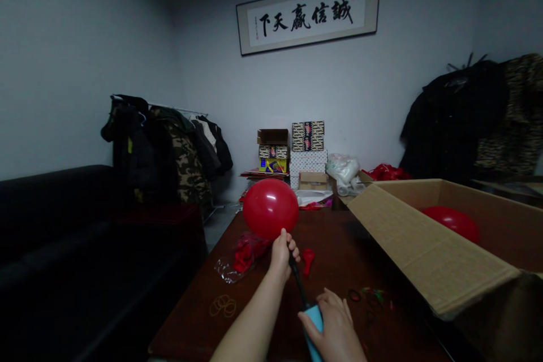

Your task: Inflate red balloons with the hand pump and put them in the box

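Observation:
A red balloon, rounded out with air, sits on the black front end of a hand pump. My left hand is closed around the balloon's neck and the pump's tip. Lower down, the blue body of the balloon pump lies in the grip of my right hand. Just right of my left hand, a limp red balloon rests on the brown table. To the left lies a clear plastic bag of red balloons.
An open cardboard box stands at the right with an inflated red balloon inside. Rubber bands lie front left; small coloured bands lie front right. A black sofa flanks the table. Stacked boxes stand behind.

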A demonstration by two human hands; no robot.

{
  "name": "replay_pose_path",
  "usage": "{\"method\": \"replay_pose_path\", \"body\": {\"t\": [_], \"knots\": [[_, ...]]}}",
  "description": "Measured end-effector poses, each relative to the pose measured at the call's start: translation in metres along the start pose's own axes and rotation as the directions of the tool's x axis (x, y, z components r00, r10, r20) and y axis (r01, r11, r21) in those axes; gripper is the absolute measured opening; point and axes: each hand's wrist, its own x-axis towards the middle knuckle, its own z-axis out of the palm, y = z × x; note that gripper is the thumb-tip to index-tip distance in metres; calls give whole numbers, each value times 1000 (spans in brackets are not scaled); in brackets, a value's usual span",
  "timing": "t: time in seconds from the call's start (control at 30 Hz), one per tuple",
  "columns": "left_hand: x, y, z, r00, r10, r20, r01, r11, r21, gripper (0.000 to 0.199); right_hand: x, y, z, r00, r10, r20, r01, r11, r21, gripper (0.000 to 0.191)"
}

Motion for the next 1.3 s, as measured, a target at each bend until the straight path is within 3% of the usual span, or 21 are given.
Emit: {"method": "replay_pose_path", "body": {"t": [0.13,0.33,0.63,0.73,1.0,1.13,1.3], "knots": [[8,18,-5,999,14,-32,-14,1000,-3,51,-15,3,10,999,-20,-42,17,998,-62,50],[18,37,-12,999,1,-54,-2,1000,-22,47,-29,1,17,1000,6,-4,-6,994,-107,46],[9,42,-12,996,21,-83,-27,998,-65,45,-16,-6,-10,995,-59,85,55,997,53,50],[3,39,-8,998,-7,-58,2,997,-71,46,-8,-13,-18,993,-77,94,68,994,90,54],[-14,15,4,997,-73,20,75,993,-87,51,32,-35,-35,998,-38,-43,43,988,147,43],[-15,9,4,995,-86,48,88,995,-41,53,42,-37,-29,997,-36,-61,46,984,171,42],[-17,0,-4,998,-52,28,52,999,14,53,34,-31,-12,999,-4,-43,12,982,188,43]]}}
